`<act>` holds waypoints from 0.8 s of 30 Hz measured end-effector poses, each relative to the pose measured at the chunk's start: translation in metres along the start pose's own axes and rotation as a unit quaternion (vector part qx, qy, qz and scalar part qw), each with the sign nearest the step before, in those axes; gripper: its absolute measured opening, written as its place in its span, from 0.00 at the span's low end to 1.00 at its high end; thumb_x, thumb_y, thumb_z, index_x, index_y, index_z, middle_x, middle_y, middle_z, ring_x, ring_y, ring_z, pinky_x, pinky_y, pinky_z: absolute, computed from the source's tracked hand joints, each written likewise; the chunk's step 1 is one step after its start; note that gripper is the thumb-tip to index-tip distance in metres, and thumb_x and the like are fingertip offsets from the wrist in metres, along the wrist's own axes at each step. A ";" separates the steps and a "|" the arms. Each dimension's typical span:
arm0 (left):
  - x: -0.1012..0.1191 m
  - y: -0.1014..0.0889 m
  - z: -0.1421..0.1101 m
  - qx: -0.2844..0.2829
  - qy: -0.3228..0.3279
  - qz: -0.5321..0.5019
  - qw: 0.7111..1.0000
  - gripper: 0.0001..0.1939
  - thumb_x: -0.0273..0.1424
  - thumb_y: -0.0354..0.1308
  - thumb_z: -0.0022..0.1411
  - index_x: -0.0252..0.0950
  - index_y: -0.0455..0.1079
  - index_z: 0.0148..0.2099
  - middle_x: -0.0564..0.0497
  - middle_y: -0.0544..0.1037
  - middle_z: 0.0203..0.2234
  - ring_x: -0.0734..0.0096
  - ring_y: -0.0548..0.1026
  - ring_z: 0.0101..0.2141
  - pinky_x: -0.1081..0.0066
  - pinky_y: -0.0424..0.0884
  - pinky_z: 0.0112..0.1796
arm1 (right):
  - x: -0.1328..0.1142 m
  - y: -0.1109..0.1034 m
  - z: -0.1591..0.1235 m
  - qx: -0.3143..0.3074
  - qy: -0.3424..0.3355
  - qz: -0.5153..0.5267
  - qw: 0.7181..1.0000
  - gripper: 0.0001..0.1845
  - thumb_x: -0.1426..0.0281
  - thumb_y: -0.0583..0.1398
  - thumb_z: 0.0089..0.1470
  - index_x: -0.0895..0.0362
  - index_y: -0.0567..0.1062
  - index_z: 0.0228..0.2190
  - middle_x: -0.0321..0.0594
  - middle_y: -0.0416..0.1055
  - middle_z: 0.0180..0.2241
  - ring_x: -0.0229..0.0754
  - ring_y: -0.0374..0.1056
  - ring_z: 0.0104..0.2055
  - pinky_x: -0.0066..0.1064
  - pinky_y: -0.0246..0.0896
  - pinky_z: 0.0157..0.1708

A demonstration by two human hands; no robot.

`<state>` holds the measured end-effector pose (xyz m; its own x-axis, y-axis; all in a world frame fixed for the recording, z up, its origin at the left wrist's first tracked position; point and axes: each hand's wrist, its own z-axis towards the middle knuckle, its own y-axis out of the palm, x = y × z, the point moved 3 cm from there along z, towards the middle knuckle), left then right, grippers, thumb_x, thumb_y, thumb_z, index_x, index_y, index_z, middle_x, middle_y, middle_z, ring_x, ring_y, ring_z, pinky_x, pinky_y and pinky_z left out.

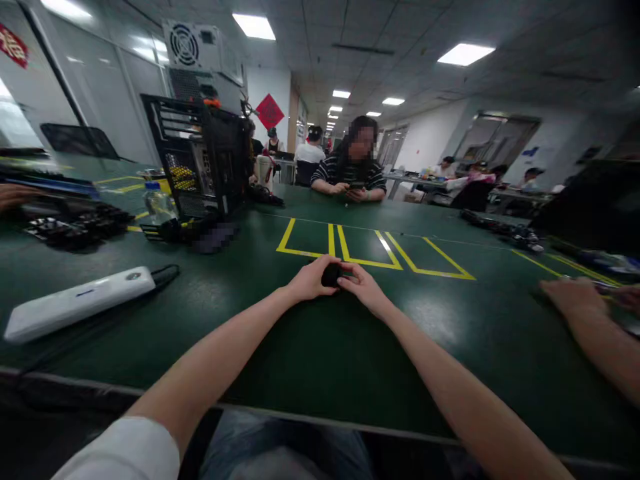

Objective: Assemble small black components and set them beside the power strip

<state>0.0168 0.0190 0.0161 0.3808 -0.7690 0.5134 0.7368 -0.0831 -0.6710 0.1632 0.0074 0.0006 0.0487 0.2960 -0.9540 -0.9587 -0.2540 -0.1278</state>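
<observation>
Between my two hands, just above or on the green table [320, 360], is a small round black object [331, 275] whose kind I cannot make out. My left hand [313, 277] curls its fingers and thumb around the left side of it. From the right, my right hand [363, 283] touches it with thumb and fingertips pinched in. Parts of the object are hidden behind the fingers. Directly beyond my hands, yellow tape outlines [345, 257] mark the tabletop.
A white power strip [85, 300] with a black cable lies at left. Behind it stand a plastic bottle [159, 203] and an open black computer case [200, 153]. A person [353, 163] sits opposite with a phone. Another person's hand [575, 297] rests at right, and another hand [17, 195] at far left.
</observation>
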 end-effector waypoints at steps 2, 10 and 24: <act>0.000 -0.001 0.000 0.000 0.002 0.000 1.000 0.31 0.31 0.60 0.44 0.39 0.53 0.50 0.49 0.65 0.45 0.63 0.65 0.45 0.65 0.63 0.45 | 0.000 0.002 -0.002 0.000 -0.012 0.000 1.000 0.19 0.71 0.61 0.41 0.53 0.64 0.38 0.37 0.63 0.43 0.40 0.64 0.44 0.37 0.57 0.48; 0.003 -0.002 0.000 -0.003 -0.005 0.007 1.000 0.31 0.31 0.60 0.44 0.40 0.54 0.51 0.49 0.65 0.45 0.62 0.65 0.45 0.63 0.63 0.44 | 0.000 0.002 -0.005 0.033 -0.009 0.006 0.999 0.13 0.68 0.59 0.43 0.54 0.66 0.34 0.36 0.65 0.40 0.38 0.67 0.39 0.38 0.60 0.45; 0.004 -0.003 0.000 -0.005 -0.003 0.000 1.000 0.30 0.31 0.60 0.44 0.40 0.54 0.50 0.49 0.65 0.45 0.62 0.65 0.45 0.63 0.63 0.44 | 0.000 0.002 -0.004 0.031 -0.010 -0.001 0.999 0.15 0.68 0.60 0.42 0.54 0.66 0.36 0.37 0.65 0.39 0.39 0.66 0.40 0.37 0.61 0.43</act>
<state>0.0162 0.0161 0.0203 0.3838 -0.7655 0.5165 0.7314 -0.0894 -0.6760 0.1621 0.0030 -0.0012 0.0466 0.3144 -0.9482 -0.9741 -0.1960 -0.1128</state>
